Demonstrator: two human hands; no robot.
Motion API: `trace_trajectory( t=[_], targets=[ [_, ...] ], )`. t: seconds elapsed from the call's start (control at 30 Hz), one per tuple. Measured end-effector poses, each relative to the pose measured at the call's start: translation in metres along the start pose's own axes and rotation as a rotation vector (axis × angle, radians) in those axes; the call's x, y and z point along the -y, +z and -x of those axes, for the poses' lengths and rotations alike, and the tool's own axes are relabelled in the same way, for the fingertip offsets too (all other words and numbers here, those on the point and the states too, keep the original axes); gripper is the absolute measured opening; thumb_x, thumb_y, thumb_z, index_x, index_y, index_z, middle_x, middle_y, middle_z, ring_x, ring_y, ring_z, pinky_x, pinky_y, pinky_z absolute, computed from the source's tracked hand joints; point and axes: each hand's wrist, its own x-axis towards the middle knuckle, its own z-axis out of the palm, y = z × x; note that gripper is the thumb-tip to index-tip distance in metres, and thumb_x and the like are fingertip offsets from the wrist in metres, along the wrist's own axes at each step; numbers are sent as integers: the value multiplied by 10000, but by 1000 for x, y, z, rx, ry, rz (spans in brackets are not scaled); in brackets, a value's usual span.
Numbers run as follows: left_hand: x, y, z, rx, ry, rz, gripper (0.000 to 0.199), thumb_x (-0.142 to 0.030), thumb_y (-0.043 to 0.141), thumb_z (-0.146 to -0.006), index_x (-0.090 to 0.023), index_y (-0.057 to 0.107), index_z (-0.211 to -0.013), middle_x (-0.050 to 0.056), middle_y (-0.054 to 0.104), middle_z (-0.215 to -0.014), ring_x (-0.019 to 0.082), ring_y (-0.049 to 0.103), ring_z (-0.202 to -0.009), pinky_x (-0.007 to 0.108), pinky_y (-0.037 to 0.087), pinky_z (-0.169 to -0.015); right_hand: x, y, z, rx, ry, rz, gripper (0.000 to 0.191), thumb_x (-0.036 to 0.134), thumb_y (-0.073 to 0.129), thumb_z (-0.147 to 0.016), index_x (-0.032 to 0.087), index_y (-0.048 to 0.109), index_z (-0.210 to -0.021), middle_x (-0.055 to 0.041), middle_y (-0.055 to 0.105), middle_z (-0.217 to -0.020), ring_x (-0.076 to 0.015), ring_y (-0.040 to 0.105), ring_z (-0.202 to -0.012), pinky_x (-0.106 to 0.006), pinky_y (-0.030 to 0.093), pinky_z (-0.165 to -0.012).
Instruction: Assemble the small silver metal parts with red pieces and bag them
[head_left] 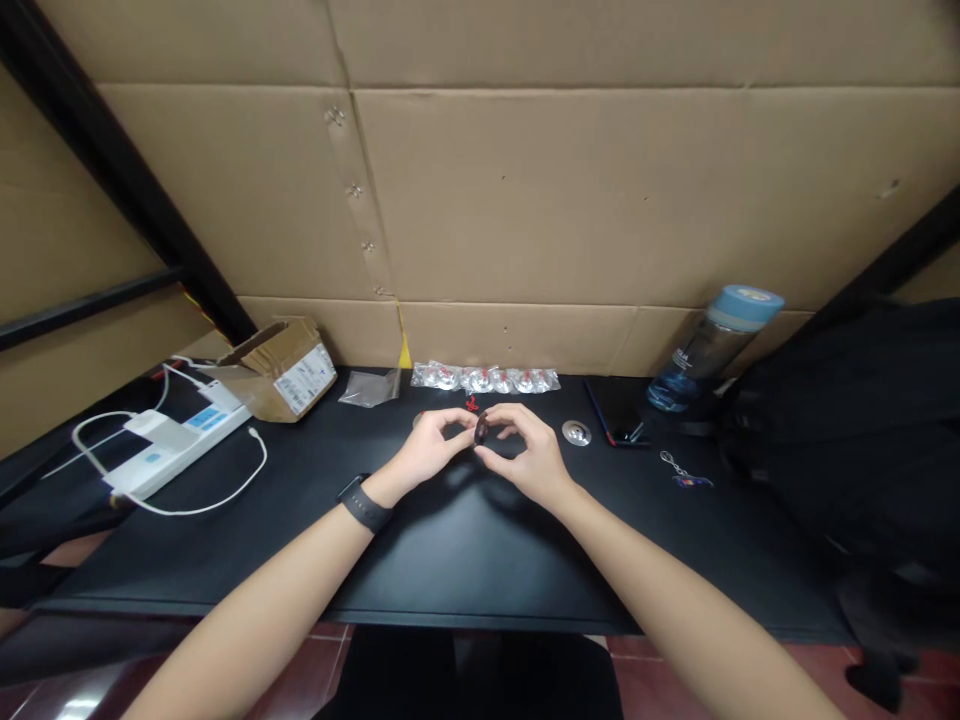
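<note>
Between my two hands, above the black desk mat, is a small dark brown round disc, seen nearly edge-on. My left hand, with a black watch on its wrist, is closed on its left side with thumb and fingertips. From the other side, the thumb and fingers of my right hand pinch the same disc. Just beyond it shows a small red knotted cord; whether it joins the disc I cannot tell. A shiny silver disc lies flat to the right, and another round piece is mostly hidden behind my left hand.
A row of silver discs in clear wrappers lies along the cardboard wall. Leftward are a clear plastic bag, an open carton and a power strip. Rightward are a phone, keychain, bottle and black backpack.
</note>
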Motion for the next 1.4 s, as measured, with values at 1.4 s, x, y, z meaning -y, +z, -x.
trace_trajectory(
  t=[1.4],
  targets=[
    [6,7,-2,3,-16,-20,291,-432,592,-921,-181,738,-897,42,752,-894,206,677,-888,311,497,-896,-20,-2,-5,30,107,-31,111,288,657,-911,241,755,-928,-67,720,-1021,-208,691,-923,-333,574,-781]
  ],
)
